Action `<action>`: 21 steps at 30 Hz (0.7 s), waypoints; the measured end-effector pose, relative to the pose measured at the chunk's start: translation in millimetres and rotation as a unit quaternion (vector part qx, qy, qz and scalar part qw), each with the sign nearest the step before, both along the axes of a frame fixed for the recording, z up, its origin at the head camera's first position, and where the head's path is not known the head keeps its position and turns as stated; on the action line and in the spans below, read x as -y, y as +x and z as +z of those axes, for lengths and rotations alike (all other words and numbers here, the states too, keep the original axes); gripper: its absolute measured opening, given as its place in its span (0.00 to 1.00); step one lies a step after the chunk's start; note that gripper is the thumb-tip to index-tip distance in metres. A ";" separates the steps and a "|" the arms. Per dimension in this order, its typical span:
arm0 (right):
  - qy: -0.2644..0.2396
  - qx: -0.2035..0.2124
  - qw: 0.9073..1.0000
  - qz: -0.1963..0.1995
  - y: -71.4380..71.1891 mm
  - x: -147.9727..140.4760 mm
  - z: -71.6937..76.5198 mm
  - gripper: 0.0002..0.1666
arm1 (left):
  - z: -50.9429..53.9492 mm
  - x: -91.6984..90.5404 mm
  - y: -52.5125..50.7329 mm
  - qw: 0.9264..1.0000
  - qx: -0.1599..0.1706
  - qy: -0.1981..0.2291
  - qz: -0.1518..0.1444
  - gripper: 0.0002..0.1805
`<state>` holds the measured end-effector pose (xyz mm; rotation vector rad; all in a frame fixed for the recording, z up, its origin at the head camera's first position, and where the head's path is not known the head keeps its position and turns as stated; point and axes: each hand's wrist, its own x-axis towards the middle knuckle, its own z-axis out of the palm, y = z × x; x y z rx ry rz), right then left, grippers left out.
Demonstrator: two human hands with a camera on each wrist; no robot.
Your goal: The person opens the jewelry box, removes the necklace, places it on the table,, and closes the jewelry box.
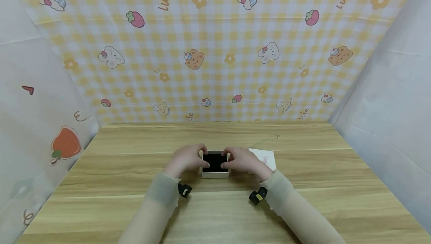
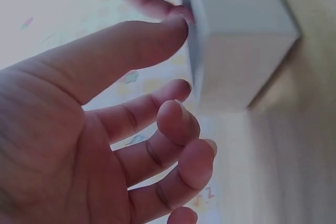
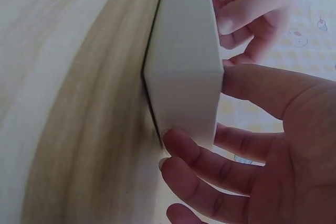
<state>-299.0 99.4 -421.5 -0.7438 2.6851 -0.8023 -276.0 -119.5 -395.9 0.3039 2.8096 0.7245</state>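
A small pale box (image 1: 215,175) sits on the wooden table, with a black lining or pad (image 1: 215,162) inside it. My left hand (image 1: 186,159) is at the box's left side, thumb and index fingertips at the black surface near the rim. From the right, my right hand (image 1: 243,159) reaches over the rim in the same way. In the left wrist view, the left hand's (image 2: 105,124) other fingers curve loosely beside the box (image 2: 247,66). The right wrist view has the right hand's (image 3: 262,150) thumb at the rim, with middle fingers beside the outer wall.
A white square card or lid (image 1: 266,158) with a small pink print lies partly behind the right wrist. A thin cord (image 1: 264,141) extends from its upper edge. Patterned cloth (image 1: 215,49) hangs behind the table (image 1: 215,214), and pale cloth stands at both sides.
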 end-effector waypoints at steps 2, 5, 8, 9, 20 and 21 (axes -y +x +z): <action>-0.005 0.001 1.000 -0.001 0.3 -0.4 2.4 0.21 | 4.1 4.0 0.0 1.000 0.003 0.019 0.000 0.20; -0.011 0.002 1.000 -0.011 0.7 -1.8 6.4 0.20 | 8.1 10.8 -0.4 0.999 0.006 0.045 -0.003 0.22; -0.017 0.000 1.000 -0.022 0.3 -4.1 10.2 0.20 | 8.7 16.7 -1.8 0.998 0.014 0.065 -0.010 0.29; -0.020 0.000 0.999 -0.026 0.4 -5.0 11.6 0.20 | 8.6 18.0 -2.2 0.998 0.013 0.067 -0.015 0.32; -0.035 0.001 0.999 -0.023 -1.6 -9.3 17.9 0.21 | -2.1 24.8 -4.7 0.996 0.039 0.045 -0.063 0.56; -0.034 0.001 0.999 -0.022 -2.0 -9.6 18.5 0.21 | -3.6 24.5 -4.9 0.996 0.046 0.045 -0.064 0.57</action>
